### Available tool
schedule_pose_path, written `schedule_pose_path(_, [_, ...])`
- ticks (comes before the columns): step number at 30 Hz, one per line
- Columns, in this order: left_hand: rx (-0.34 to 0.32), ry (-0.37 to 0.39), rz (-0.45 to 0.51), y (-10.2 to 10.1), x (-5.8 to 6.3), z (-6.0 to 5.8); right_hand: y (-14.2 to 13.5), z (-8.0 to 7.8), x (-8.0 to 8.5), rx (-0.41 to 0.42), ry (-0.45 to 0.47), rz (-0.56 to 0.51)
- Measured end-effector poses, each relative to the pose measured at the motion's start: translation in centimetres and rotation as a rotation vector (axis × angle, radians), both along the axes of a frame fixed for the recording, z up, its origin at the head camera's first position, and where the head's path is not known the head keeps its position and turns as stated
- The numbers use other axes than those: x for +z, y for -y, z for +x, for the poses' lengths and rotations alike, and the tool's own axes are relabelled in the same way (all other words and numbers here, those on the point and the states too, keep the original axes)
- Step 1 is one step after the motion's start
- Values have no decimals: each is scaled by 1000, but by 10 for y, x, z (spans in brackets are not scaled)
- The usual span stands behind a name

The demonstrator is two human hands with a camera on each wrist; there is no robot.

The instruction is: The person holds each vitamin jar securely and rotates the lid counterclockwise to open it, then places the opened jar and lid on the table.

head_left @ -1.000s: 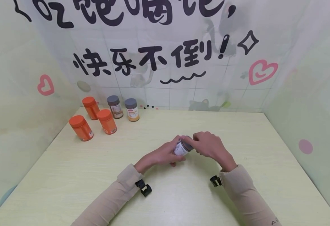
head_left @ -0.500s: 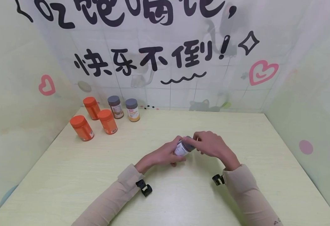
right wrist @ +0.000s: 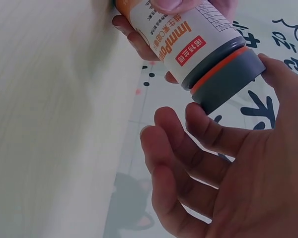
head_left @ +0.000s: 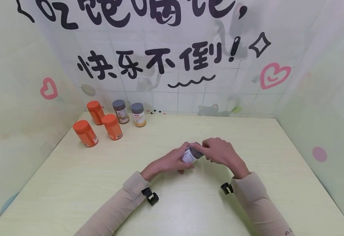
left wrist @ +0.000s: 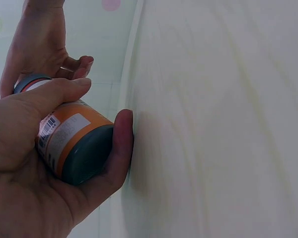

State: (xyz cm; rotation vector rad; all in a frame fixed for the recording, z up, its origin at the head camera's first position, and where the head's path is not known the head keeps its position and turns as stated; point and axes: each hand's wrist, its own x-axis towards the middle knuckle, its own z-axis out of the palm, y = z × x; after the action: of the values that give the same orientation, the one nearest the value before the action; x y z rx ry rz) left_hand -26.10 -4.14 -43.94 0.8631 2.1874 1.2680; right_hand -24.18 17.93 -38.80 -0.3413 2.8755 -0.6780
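Observation:
Above the table, a supplement bottle (head_left: 188, 156) with a white and orange label tilts between my two hands. My left hand (head_left: 172, 160) grips its body, thumb on one side and fingers curled round the base, as the left wrist view shows. The grey lid (right wrist: 229, 79) points up and to the right in the head view. My right hand (head_left: 219, 151) pinches this lid between thumb and index finger, while its other fingers curl beside it without touching. An orange band (right wrist: 216, 68) shows between the lid and the dark neck.
Three orange jars (head_left: 85, 133) stand upright at the back left of the pale table (head_left: 172, 209). Beside them are two grey-lidded bottles (head_left: 138, 115), close to the back wall. Walls with printed writing and hearts enclose the table at the back and sides.
My right hand and forearm have shifted slightly to the right, still pinching the lid. The left hand keeps its grip, and the bottle has barely moved.

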Motion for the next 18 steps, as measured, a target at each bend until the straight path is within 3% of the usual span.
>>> schedule_pose_path(8, [-5,12,10,0,-1,0,-2,0,1,45,25,-41])
schedule_pose_path(18, [1,15,-1,0,0,0,-3,-1,2,11,1,-26])
